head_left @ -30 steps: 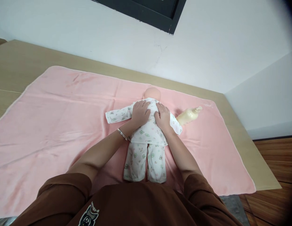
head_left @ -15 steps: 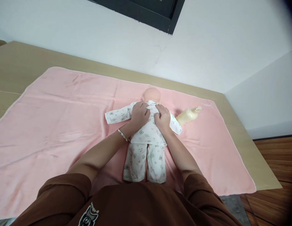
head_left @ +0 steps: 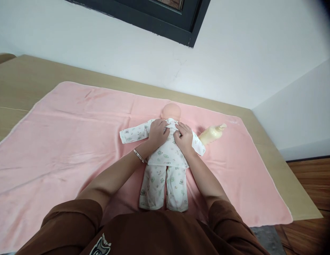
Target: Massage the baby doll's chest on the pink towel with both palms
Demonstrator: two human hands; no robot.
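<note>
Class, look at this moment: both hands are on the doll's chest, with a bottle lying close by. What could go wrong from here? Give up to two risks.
1. The cream baby bottle lies on its side on the pink blanket, right beside the doll's sleeve; the right hand or its forearm might nudge it so that it rolls.

2. Both hands, the left hand included, pinch the doll's white printed top near the collar; a hard pull could shift the baby doll or bunch the blanket.

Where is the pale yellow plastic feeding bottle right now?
In the head view, the pale yellow plastic feeding bottle lies on its side on the pink blanket, right of the doll, just beyond its right-hand sleeve and the right hand.
</note>
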